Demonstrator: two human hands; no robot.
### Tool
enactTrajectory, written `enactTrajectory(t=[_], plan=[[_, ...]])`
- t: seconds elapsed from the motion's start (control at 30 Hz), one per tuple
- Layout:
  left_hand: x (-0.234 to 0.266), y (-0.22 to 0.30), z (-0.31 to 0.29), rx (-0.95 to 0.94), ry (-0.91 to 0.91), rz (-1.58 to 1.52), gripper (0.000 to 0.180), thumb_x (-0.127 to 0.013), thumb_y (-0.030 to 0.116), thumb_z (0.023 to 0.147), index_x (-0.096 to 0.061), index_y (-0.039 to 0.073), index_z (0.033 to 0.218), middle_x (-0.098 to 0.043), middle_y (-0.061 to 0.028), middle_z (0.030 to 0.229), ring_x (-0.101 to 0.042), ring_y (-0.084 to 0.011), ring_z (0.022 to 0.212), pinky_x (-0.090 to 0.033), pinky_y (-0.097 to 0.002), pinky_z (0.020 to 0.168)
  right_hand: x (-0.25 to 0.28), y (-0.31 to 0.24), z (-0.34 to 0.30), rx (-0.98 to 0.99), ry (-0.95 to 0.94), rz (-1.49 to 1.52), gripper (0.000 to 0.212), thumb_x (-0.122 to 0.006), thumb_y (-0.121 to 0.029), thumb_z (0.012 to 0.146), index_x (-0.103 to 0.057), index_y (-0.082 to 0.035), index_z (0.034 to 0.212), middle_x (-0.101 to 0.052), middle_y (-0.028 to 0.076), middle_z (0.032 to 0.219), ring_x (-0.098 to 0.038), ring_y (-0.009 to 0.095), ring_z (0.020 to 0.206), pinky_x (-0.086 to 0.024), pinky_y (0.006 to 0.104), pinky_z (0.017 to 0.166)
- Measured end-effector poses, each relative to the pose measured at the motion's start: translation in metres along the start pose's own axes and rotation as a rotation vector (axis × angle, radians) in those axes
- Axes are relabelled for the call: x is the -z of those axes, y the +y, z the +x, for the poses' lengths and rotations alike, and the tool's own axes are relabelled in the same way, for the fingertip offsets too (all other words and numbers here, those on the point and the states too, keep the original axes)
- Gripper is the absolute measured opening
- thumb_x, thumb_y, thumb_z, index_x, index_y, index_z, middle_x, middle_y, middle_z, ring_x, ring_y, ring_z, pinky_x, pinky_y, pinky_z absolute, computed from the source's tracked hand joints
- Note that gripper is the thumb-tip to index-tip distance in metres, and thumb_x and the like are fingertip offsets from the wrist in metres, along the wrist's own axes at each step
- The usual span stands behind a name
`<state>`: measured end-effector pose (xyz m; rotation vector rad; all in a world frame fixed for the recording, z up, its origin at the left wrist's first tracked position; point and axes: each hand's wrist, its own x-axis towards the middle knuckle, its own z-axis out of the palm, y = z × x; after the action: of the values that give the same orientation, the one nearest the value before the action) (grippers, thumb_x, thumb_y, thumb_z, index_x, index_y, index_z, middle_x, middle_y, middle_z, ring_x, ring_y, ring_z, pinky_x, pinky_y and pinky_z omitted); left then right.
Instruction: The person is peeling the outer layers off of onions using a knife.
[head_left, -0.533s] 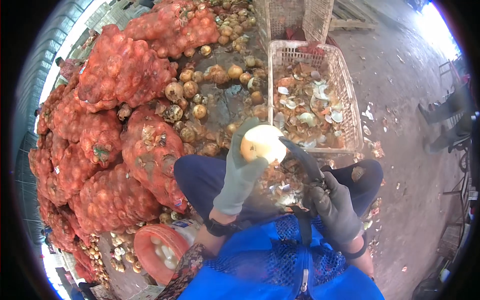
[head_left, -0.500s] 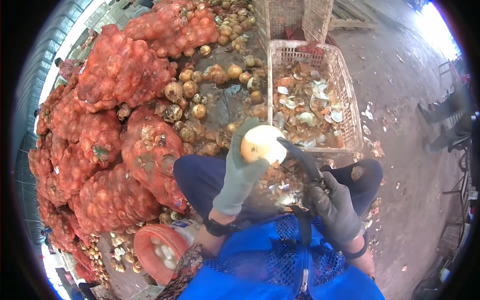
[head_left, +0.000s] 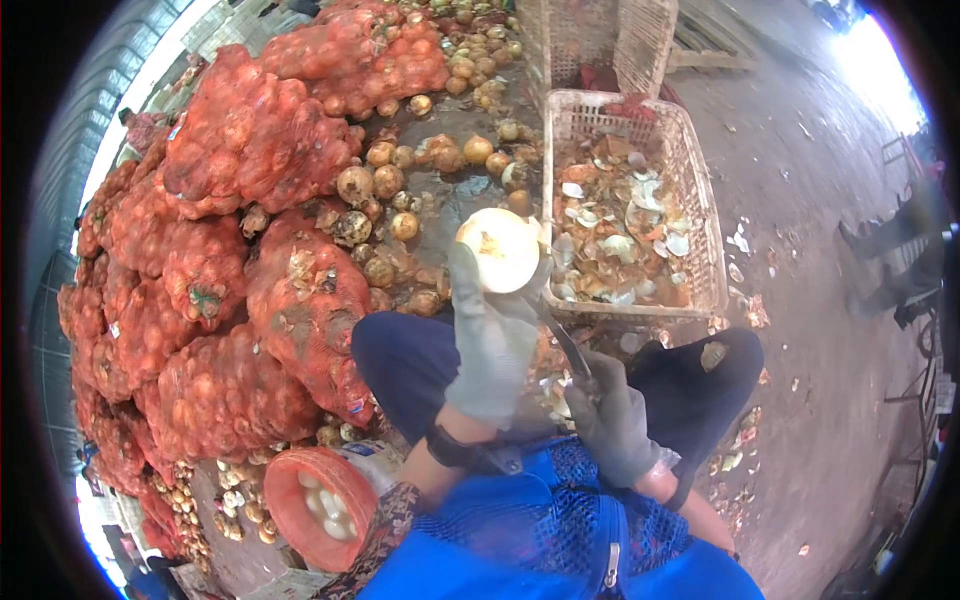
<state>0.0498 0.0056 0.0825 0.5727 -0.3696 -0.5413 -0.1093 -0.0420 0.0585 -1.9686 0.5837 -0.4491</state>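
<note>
Dirty floor [head_left: 790,430], red sacks [head_left: 255,135] heaped high. Onion [head_left: 502,250] near crate [head_left: 703,215], cupped in left hand [head_left: 495,350]; right hand [head_left: 612,420] clenched round knife [head_left: 568,346]. Onion probably firm, light, slick: best held round sides.

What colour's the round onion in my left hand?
Round onion: mostly creamy white, best in head view.
</note>
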Motion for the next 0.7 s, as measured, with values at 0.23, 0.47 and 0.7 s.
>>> enactTrajectory(t=[0.23, 0.47, 0.7], plan=[[0.011, 0.024, -0.018, 0.393, -0.002, -0.157, 0.056, -0.049, 0.042, 0.095, -0.039, 0.004, 0.135, -0.05, -0.0123, 0.133, -0.052, -0.0294, 0.119, -0.044, -0.0491, 0.1, 0.049, -0.003, 0.034, 0.039, -0.266, 0.061, 0.017, -0.059, -0.008, 0.087, -0.053, -0.002, 0.101, -0.056, 0.017, 0.082, -0.06, 0.033, 0.075, -0.046, 0.0372, 0.066], [0.012, 0.018, -0.04, 0.557, 0.006, -0.043, 0.052, -0.046, 0.042, 0.097, -0.038, 0.011, 0.139, -0.057, -0.011, 0.123, -0.056, -0.0288, 0.114, -0.043, -0.0582, 0.097, 0.078, 0.009, 0.039, -0.162, -0.263, 0.469, 0.033, -0.046, -0.03, 0.092, -0.055, 0.0, 0.1, -0.047, 0.0, 0.067, -0.046, 0.006, 0.062, -0.034, 0.0218, 0.054], [-0.001, 0.008, -0.051, 0.701, 0.051, -0.078, 0.049, -0.044, 0.045, 0.098, -0.045, 0.01, 0.131, -0.055, -0.0106, 0.125, -0.057, -0.0265, 0.111, -0.047, -0.0522, 0.093, 0.064, 0.003, 0.051, 0.061, -0.087, 0.209, 0.045, -0.073, -0.033, 0.075, -0.055, 0.002, 0.096, -0.056, 0.011, 0.073, -0.053, 0.016, 0.068, -0.044, 0.033, 0.062]])
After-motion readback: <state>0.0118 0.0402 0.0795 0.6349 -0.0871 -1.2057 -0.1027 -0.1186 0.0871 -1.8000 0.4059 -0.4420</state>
